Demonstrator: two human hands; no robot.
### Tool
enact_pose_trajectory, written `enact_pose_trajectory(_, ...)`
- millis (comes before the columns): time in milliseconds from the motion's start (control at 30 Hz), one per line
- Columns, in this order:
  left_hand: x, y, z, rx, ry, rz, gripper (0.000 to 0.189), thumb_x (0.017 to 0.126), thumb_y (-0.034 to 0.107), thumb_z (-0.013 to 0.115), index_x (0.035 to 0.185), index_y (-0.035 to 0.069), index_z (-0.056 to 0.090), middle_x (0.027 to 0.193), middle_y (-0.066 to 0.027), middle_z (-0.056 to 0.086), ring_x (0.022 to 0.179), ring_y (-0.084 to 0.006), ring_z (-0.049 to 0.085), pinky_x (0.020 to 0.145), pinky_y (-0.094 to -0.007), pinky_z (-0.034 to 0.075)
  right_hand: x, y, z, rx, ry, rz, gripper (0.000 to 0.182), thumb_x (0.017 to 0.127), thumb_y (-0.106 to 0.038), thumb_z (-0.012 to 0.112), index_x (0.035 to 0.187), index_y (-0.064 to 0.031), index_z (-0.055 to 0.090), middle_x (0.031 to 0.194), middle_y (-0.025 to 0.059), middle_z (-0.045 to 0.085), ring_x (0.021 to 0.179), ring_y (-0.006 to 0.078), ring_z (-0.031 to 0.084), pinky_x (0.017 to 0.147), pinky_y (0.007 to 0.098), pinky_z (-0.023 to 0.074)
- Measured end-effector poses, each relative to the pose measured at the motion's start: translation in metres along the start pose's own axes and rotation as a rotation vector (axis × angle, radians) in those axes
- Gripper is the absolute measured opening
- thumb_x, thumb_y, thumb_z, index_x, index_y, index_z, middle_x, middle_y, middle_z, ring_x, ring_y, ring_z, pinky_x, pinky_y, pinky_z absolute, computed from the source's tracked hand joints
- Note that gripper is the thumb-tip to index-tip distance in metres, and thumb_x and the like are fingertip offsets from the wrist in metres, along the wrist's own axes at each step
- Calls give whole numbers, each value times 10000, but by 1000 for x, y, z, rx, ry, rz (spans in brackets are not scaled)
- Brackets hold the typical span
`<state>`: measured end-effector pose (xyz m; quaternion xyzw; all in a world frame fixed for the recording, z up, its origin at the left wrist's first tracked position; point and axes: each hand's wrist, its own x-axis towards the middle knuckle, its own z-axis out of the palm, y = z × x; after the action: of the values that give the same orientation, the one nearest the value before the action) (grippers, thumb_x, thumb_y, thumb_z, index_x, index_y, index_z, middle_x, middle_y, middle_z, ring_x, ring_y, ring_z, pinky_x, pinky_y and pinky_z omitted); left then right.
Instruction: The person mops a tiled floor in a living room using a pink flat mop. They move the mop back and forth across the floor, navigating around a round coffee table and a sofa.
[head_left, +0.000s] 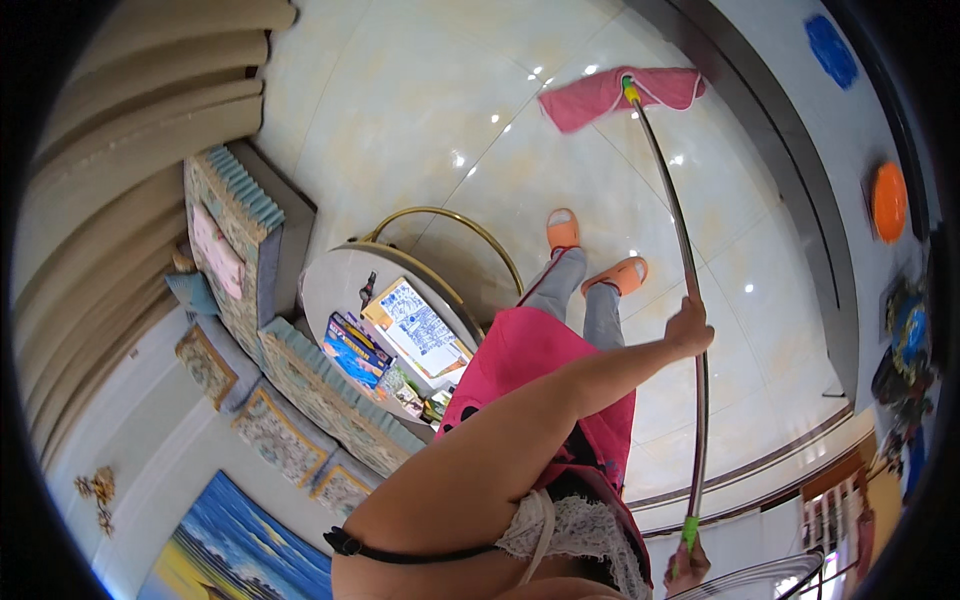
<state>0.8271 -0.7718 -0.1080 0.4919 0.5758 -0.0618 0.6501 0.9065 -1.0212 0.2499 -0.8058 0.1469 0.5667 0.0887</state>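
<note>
A flat floor mop (699, 390) with a long metal pole runs down the right side of the view. My left hand (690, 328) is closed around the middle of the pole, my left arm reaching across my body. Lower down, my right hand (686, 568) grips the green handle end (690, 530). At the far end, a pink cloth (585, 99) with a white edge covers the mop head and lies on the glossy floor tiles (390, 120). A green and yellow joint (630, 90) links pole and head. My feet wear orange slippers (616, 277).
A long grey cabinet (806, 225) lines the right, with an orange bowl (889, 202) on top. Left of me stands an oval coffee table (334, 277) bearing papers and boxes, beside a gold curved rail (450, 214). Beyond are a patterned sofa (315, 367) and beige curtains (165, 97).
</note>
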Motion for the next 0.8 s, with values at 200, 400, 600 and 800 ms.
enact_pose_trajectory(200,59,-10,-178,-162,10,-26,954,716,86,508,1356,71,-199,1246,-188,422,966,-339,555,787,-370,480,5,-111,169,51,-155,-38,275,894,-125,487,1152,-47,537,520,-34,431,394,39,375,347,191,294)
enact_pose_trajectory(400,115,-113,-340,-267,421,27,946,732,141,547,1380,51,-136,1228,-197,471,1064,-304,526,889,-330,418,40,-184,298,-179,-396,-228,333,895,-139,504,1222,-77,507,530,-47,427,423,22,383,366,185,282)
enact_pose_trajectory(600,89,-287,-412,-206,648,-240,889,761,207,504,1353,-40,-111,1043,-232,556,944,-350,568,849,-360,431,70,-189,358,-577,-523,-496,386,892,-172,517,1268,-96,473,577,4,506,456,54,443,426,218,375)
enact_pose_trajectory(800,29,-236,-354,-216,400,-376,974,768,241,507,1248,-134,-253,1032,-306,556,992,-388,550,894,-366,409,99,-164,284,-801,-312,-827,419,859,-173,567,1263,-112,478,676,97,597,533,72,433,497,246,401)
